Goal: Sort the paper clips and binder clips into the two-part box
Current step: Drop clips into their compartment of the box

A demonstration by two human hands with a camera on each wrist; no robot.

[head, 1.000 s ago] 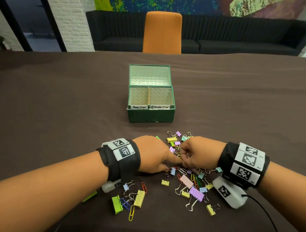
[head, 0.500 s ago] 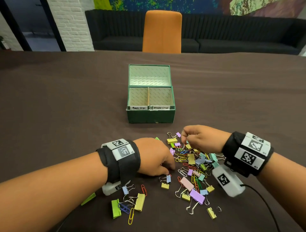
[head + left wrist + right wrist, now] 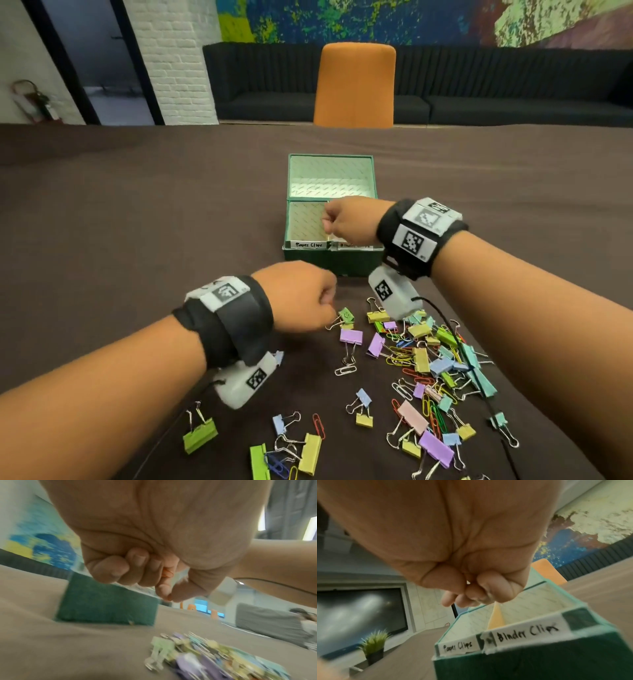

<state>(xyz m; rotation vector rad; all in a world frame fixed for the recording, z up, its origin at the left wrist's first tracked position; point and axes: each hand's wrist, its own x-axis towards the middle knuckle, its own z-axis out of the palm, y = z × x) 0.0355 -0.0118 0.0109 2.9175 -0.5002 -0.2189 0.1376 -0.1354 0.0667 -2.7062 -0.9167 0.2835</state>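
Clips litter table; right hand fisted over box, left hand pinching orange clip.

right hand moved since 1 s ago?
Yes. The right hand has gone forward from the clip pile and is now over the green box, fingers curled.

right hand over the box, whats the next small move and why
Probably a slight sideways shift off the divider, before letting go. The right hand hangs curled above the box, its fingertips roughly over the divider, so a drop here could land on either side. What it holds is hidden, so I cannot tell which label fits.
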